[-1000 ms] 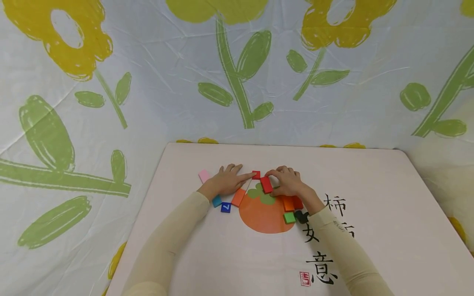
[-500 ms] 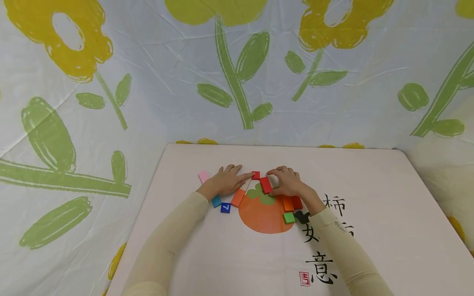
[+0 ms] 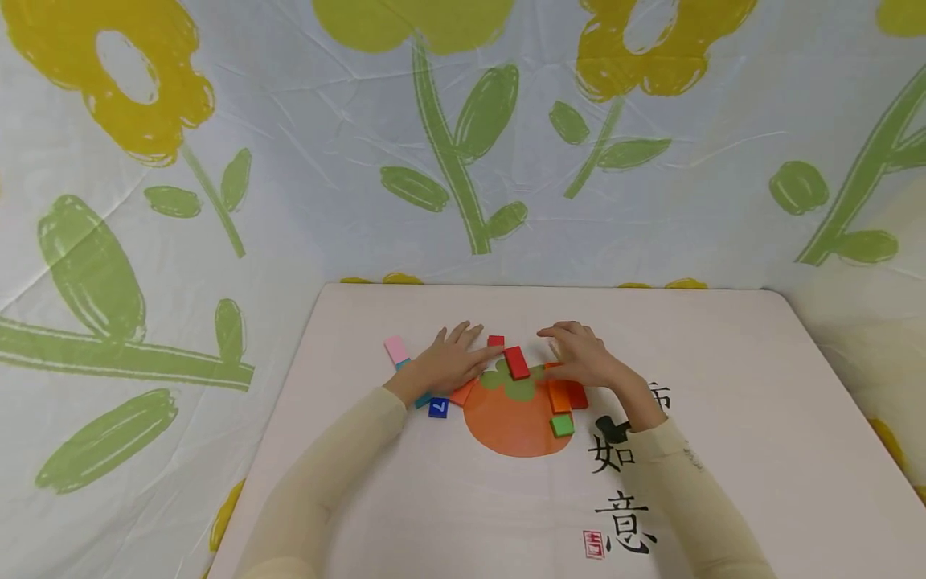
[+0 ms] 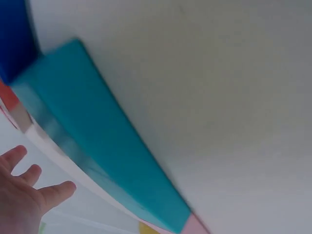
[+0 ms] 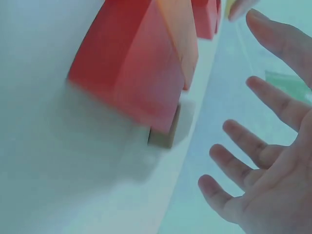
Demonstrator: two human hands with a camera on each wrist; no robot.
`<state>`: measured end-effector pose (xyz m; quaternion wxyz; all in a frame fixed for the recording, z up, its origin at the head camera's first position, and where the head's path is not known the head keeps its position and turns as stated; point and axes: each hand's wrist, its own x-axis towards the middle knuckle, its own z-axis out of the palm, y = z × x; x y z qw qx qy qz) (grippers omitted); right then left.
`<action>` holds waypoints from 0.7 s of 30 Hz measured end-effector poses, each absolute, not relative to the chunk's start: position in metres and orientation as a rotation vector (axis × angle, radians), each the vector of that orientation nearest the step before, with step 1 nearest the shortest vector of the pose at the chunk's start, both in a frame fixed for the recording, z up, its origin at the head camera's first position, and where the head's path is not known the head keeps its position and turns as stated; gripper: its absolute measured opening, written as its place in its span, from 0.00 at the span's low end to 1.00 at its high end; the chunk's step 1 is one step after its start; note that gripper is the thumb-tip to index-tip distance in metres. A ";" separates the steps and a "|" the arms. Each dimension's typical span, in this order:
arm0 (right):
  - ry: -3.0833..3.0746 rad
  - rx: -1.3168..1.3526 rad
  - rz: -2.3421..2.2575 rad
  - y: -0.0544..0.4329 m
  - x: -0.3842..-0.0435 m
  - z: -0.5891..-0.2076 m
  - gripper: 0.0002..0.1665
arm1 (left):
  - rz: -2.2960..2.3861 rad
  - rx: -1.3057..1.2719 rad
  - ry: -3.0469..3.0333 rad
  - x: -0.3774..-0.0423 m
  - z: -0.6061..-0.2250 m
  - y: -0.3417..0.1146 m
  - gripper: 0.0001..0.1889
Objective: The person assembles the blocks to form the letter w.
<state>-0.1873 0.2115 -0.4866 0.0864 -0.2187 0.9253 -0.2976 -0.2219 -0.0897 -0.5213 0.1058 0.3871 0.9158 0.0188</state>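
My left hand (image 3: 443, 368) lies over the left part of the block row with its fingers spread. Its index fingertip meets the gap between a small red square block (image 3: 495, 342) and a longer red block (image 3: 517, 363); whether it touches them cannot be told. Under or beside that hand are an orange block (image 3: 461, 394), a dark blue block marked 7 (image 3: 438, 408), a teal block (image 4: 102, 131) and a pink block (image 3: 395, 349). My right hand (image 3: 587, 358) holds nothing, its fingers (image 5: 273, 100) apart, above an orange block (image 3: 558, 394) and a red one (image 3: 577, 394).
A green block (image 3: 562, 425) touches the near end of the right orange block. The tabletop (image 3: 448, 498) carries a printed orange persimmon (image 3: 510, 422), black characters (image 3: 625, 523) and a red seal. A flower-patterned cloth (image 3: 325, 185) stands behind and at the left.
My right hand has let go of the longer red block and drawn away to the right. My left hand has shifted slightly right, its index fingertip moving off the small red block toward the longer one.
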 end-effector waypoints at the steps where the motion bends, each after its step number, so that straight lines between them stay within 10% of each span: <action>1: 2.763 -0.646 -0.895 0.216 -0.187 -0.486 0.40 | 0.040 1.166 2.695 -0.220 -0.521 -0.088 0.27; 21: 2.665 -0.650 -1.005 0.272 -0.201 -0.508 0.39 | -0.087 1.202 2.590 -0.206 -0.523 -0.071 0.31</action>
